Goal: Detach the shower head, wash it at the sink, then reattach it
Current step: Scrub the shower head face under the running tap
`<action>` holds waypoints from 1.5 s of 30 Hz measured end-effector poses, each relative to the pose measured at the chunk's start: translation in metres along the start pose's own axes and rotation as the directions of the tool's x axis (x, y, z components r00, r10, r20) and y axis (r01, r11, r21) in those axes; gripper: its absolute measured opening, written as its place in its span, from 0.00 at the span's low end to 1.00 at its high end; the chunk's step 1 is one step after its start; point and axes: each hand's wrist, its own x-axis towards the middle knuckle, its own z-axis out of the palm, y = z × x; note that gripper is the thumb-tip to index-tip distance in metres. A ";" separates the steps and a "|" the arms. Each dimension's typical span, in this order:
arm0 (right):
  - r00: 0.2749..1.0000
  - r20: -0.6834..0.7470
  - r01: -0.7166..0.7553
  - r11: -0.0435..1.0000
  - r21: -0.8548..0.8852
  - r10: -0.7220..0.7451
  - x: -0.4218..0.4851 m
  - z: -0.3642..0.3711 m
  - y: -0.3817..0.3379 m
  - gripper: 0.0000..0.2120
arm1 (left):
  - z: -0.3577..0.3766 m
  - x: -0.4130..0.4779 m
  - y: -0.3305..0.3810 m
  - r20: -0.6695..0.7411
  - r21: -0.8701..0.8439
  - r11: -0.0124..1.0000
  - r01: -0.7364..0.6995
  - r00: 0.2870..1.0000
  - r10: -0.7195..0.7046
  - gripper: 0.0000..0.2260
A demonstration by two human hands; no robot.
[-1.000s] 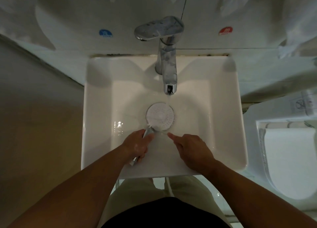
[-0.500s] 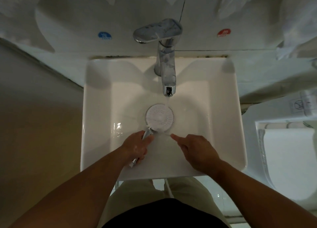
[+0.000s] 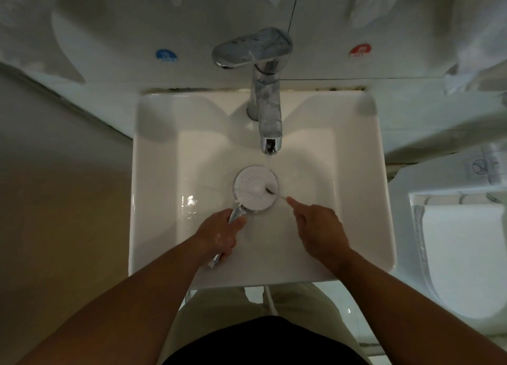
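The round white-faced shower head (image 3: pixel 253 189) lies face up over the white sink (image 3: pixel 153 255), under the running chrome faucet (image 3: pixel 267 112). Water (image 3: pixel 268 161) falls onto the right part of its face. My left hand (image 3: pixel 222 233) grips the chrome handle at the near left of the head. To the right, my right hand (image 3: pixel 318 230) has curled fingers and pinches a thin pale brush-like tool (image 3: pixel 277 194). The tool's dark tip touches the face near its right edge.
Blue (image 3: pixel 166 55) and red (image 3: pixel 360 50) temperature stickers sit on the wall either side of the faucet lever. A white toilet (image 3: pixel 466 255) stands to the right of the sink. A brown wall runs along the left.
The right hand has shifted right and slightly away from me, bringing the tool's tip onto the right part of the shower head's face. The left hand keeps its grip on the handle.
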 end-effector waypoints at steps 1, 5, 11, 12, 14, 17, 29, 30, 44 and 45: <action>1.000 0.008 0.016 1.000 0.007 -0.016 -0.001 0.003 -0.003 0.20 | 0.000 -0.001 0.000 -0.004 -0.001 1.000 -0.001 1.000 0.001 0.12; 0.979 0.144 0.159 0.984 -0.081 -0.147 -0.012 0.006 -0.015 0.22 | 0.000 -0.001 0.000 -0.004 0.000 1.000 0.000 1.000 0.000 0.11; 0.988 0.082 0.132 0.991 -0.032 -0.129 0.001 0.011 -0.021 0.21 | 0.000 -0.003 0.001 0.003 -0.011 1.000 0.009 1.000 -0.009 0.12; 0.977 0.129 0.179 0.983 -0.047 -0.172 -0.002 0.010 -0.023 0.22 | 0.000 -0.003 0.001 0.003 -0.005 1.000 0.008 1.000 -0.008 0.12; 0.991 0.065 0.123 0.989 -0.079 -0.118 0.017 0.001 -0.010 0.21 | 0.000 -0.004 0.001 0.005 0.004 1.000 0.011 1.000 -0.011 0.12; 0.998 -0.054 0.013 1.000 0.004 -0.013 0.033 -0.004 -0.009 0.21 | 0.000 -0.004 0.001 0.007 -0.002 1.000 0.010 1.000 -0.009 0.12; 0.966 0.167 0.217 0.971 -0.101 -0.199 0.009 0.008 -0.040 0.21 | -0.004 -0.001 -0.002 0.008 0.049 0.998 -0.028 1.000 0.028 0.14; 0.978 0.113 0.188 0.975 -0.121 -0.174 0.017 0.005 -0.031 0.21 | -0.004 0.000 -0.002 0.004 0.054 0.998 -0.025 1.000 0.025 0.14; 0.959 0.188 0.241 0.961 -0.135 -0.214 0.024 0.008 -0.050 0.24 | -0.004 0.003 -0.002 -0.009 0.024 1.000 -0.010 1.000 0.011 0.11; 0.949 0.213 0.266 0.951 -0.155 -0.231 0.023 0.008 -0.051 0.25 | -0.003 0.003 -0.003 -0.011 0.028 1.000 -0.010 1.000 0.010 0.11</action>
